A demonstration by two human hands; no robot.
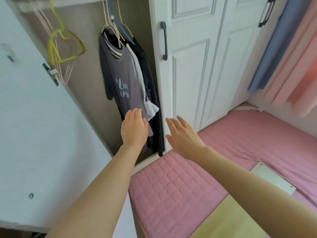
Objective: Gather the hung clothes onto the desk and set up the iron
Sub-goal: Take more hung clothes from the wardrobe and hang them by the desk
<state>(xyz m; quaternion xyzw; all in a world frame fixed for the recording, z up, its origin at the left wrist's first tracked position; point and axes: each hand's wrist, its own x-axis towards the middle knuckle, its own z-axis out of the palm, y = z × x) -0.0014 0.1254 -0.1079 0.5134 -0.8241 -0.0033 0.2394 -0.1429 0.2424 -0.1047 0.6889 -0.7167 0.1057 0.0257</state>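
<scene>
Grey shirt (120,74), limp (printed), wire hangers (114,30), quilted mattress (171,186)

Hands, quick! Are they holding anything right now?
Left hand: open, fingers straight, at the grey T-shirt, gripping nothing.
Right hand: open, fingers spread, empty.

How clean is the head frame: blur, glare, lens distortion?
Head view: soft even daylight, no hard shadows or glare; yellow hanger and open wardrobe door on the left are blurred; grey T-shirt print is soft; left hand and right hand are fairly sharp; the wide lens tilts the closed doors.
</scene>
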